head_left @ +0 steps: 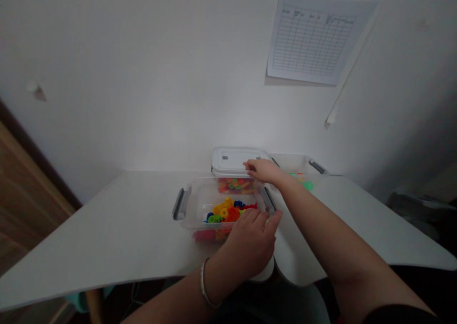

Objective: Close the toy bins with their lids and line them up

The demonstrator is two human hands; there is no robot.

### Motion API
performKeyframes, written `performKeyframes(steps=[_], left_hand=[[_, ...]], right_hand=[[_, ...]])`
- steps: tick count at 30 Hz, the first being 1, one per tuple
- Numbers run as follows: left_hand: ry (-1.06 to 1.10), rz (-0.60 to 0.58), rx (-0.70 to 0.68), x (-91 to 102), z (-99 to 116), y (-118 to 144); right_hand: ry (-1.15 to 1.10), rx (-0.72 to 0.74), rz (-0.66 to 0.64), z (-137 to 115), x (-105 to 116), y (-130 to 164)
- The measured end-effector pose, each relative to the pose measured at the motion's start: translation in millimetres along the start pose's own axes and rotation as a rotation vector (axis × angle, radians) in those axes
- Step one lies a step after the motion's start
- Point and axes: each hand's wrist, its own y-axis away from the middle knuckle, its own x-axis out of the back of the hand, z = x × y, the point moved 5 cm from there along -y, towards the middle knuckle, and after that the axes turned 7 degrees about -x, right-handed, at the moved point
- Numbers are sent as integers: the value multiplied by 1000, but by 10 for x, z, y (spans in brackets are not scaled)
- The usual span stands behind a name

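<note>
A clear plastic box (pixel 194 205) with grey side clasps stands on the white table, its top uncovered. Colourful small plastic toy pieces (pixel 228 212) lie inside it in yellow, orange, green, blue and red. My left hand (pixel 252 240), with a bracelet at the wrist, grips this box at its front right corner; the fingertips are partly hidden over the rim. Farther back, my right hand (pixel 264 170) is above the front right of a box with a white lid (pixel 235 158). Its fingers are curled together, and anything between them is too small to make out.
Through the lidded box's clear wall show orange and green pieces (pixel 235 185). Another clear box (pixel 293 162) with green pieces stands back right, against the wall. A printed sheet (pixel 314 41) hangs above. Two white tabletops meet at a seam beside my left hand.
</note>
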Motion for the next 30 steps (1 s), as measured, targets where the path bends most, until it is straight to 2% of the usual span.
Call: performKeyframes(steps=[5,7,11,14,18,23,26,30], left_hand=[[151,37,-108,49,64,6],[170,57,-90,135,5,4],[-24,62,152,354,-378,-10],[-252,-78,329,436,-770,-12],[-295,-293,146,325,-1056,-115],[-257,-464,163,73,-1219,-160],[-242,-477,181,5,-1223,-140],[-291,-392,170,29,-1221,-121]], right_hand=[[-22,-29,37,-44,-47,32],[-34,-37,48,-50,-66,43],[-62,-42,51,-32,-80,46],[-90,-42,53,-9,-70,42],[-138,-48,59,19,-58,41],[-198,-67,61,59,-74,38],[-241,-66,57,88,-83,29],[-299,-59,52,120,-87,14]])
